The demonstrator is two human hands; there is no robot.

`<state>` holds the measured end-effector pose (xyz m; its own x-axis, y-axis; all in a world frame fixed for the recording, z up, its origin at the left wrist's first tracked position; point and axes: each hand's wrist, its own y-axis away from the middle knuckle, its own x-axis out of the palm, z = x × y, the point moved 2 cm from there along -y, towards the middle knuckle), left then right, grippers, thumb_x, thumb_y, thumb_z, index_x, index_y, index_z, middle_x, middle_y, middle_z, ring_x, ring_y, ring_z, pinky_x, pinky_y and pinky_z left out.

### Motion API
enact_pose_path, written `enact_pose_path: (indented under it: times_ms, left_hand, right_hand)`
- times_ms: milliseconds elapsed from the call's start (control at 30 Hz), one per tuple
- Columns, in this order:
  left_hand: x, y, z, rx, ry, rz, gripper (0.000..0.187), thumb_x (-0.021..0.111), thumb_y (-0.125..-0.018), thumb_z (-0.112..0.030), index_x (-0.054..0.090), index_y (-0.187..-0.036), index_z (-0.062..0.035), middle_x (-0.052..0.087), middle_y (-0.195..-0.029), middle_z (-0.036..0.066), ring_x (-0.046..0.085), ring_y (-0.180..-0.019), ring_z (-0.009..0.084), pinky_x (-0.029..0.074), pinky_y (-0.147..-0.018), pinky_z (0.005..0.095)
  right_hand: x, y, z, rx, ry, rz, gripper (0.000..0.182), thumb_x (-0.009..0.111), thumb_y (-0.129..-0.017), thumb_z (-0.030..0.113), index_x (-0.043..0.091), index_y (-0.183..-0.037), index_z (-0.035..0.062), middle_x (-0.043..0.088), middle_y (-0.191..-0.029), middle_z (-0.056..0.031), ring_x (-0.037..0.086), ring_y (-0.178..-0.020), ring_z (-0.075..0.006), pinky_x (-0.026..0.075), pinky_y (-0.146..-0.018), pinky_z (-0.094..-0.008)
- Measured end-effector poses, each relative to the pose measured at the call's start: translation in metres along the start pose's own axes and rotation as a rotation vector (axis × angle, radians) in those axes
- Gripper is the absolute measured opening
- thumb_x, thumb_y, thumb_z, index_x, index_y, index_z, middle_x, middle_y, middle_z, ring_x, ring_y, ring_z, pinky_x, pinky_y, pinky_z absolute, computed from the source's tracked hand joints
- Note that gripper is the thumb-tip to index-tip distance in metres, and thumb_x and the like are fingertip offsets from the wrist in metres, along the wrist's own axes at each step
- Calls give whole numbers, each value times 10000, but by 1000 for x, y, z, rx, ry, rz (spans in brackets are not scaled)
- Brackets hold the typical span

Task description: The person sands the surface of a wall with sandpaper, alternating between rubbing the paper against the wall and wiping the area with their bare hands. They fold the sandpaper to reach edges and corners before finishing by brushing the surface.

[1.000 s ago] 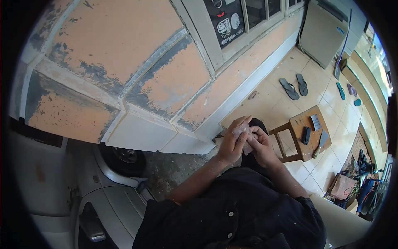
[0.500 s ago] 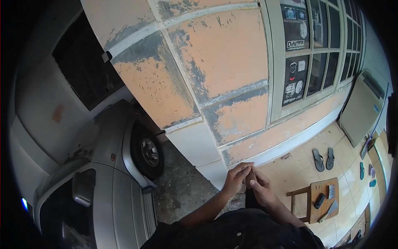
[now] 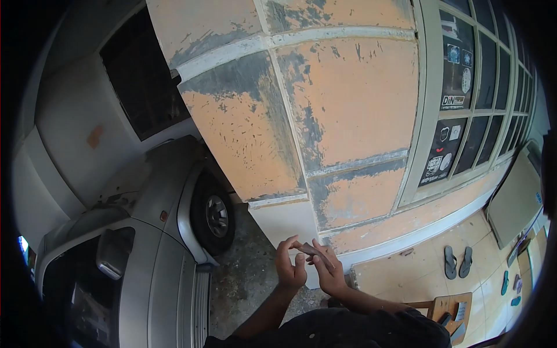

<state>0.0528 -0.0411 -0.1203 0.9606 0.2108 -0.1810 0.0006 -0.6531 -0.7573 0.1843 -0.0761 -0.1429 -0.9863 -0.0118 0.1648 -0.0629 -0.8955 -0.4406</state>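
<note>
In front of my body, both hands meet over a brown folded piece of sandpaper (image 3: 316,253). My right hand (image 3: 331,277) grips it between thumb and fingers, and its far end points up and left. Beside that end is my left hand (image 3: 290,268), its thumb and forefinger spread in a curve with a gap between them. The forefinger tip comes right up to the sandpaper's end. Behind the hands rises a wall (image 3: 354,98) with peach paint and grey scraped patches along its pale bands.
A silver vehicle (image 3: 139,249) stands at left, its front wheel (image 3: 213,214) close to the wall corner. At lower right is a wooden stool (image 3: 442,303) bearing a scraper blade (image 3: 458,332) and other small tools. Grey flip-flops (image 3: 458,264) lie on the tiles below the window (image 3: 487,124).
My hands have moved left and come apart slightly; the left fingers have opened from around the sandpaper, which now tilts in my right hand. The view has turned left and up.
</note>
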Motion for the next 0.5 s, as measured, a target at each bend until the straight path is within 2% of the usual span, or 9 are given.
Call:
enact_pose_path:
  times_ms: [33, 100, 200, 233, 300, 333, 400, 433, 500]
  left_hand:
    - [-8, -11, 4, -3, -14, -15, 440, 565, -1024, -309, 582, -1284, 45, 634, -991, 181, 633, -920, 310, 489, -854, 438]
    - [-20, -38, 11, 166, -193, -158, 518, 572, -1019, -371, 549, -1313, 55, 621, -1097, 194, 594, -1008, 334, 448, -933, 468]
    - [-33, -92, 13, 383, -328, -218, 550, 564, -1016, -405, 539, -1306, 61, 579, -1178, 210, 547, -1091, 345, 416, -973, 471]
    - [-37, -118, 3, 467, -409, -234, 560, 553, -1022, -411, 532, -1303, 73, 565, -1174, 223, 553, -1095, 338, 422, -969, 459]
    - [-46, -166, -15, 534, -458, -270, 551, 559, -1019, -403, 534, -1303, 69, 540, -1231, 221, 537, -1126, 343, 410, -993, 465]
    - [-50, -188, -23, 554, -425, -315, 536, 571, -1008, -397, 545, -1302, 50, 553, -1230, 208, 512, -1153, 344, 400, -999, 477]
    - [-60, -231, -38, 634, -343, -401, 520, 583, -997, -392, 563, -1303, 28, 562, -1240, 197, 478, -1219, 356, 383, -1031, 491]
    - [-65, -251, -44, 694, -291, -445, 519, 582, -996, -393, 569, -1304, 24, 557, -1253, 199, 468, -1258, 365, 377, -1057, 493]
    - [-73, -281, -54, 762, -265, -469, 573, 585, -989, -416, 555, -1337, 38, 540, -1336, 221, 418, -1378, 400, 341, -1134, 517]
  right_hand:
    - [-4, -16, -3, 2, -7, 20, 380, 543, -1054, 49, 584, -1428, -5, 621, -1150, -150, 603, -1061, -220, 506, -910, -330]
    - [-21, -56, 4, -363, 345, -110, 455, 643, -938, -51, 620, -1389, 4, 643, -1127, -176, 633, -1032, -274, 522, -918, -379]
    - [-42, -107, 37, -790, 654, -196, 542, 702, -749, -104, 695, -1268, 52, 686, -1222, -177, 632, -1142, -375, 506, -926, -469]
    - [-44, -121, 47, -786, 661, -172, 542, 702, -749, -104, 695, -1268, 52, 686, -1222, -177, 632, -1142, -375, 506, -926, -469]
    - [-44, -145, 71, -1050, 775, -202, 474, 766, -780, -12, 728, -1232, 129, 707, -1276, -108, 611, -1221, -363, 494, -939, -495]
    - [-43, -159, 82, -1059, 780, -188, 474, 766, -780, -12, 728, -1232, 129, 707, -1276, -108, 611, -1221, -363, 494, -939, -495]
    - [-33, -182, 103, -1308, 839, -162, 391, 791, -826, 163, 754, -1212, 212, 712, -1319, -7, 571, -1301, -360, 439, -1008, -524]
    - [-29, -192, 110, -1327, 846, -153, 391, 791, -826, 163, 754, -1212, 212, 712, -1319, -7, 571, -1301, -360, 439, -1008, -524]
    - [-18, -212, 114, -1264, 1106, -181, 338, 741, -876, 294, 764, -1212, 267, 702, -1347, 62, 515, -1378, -359, 335, -1125, -516]
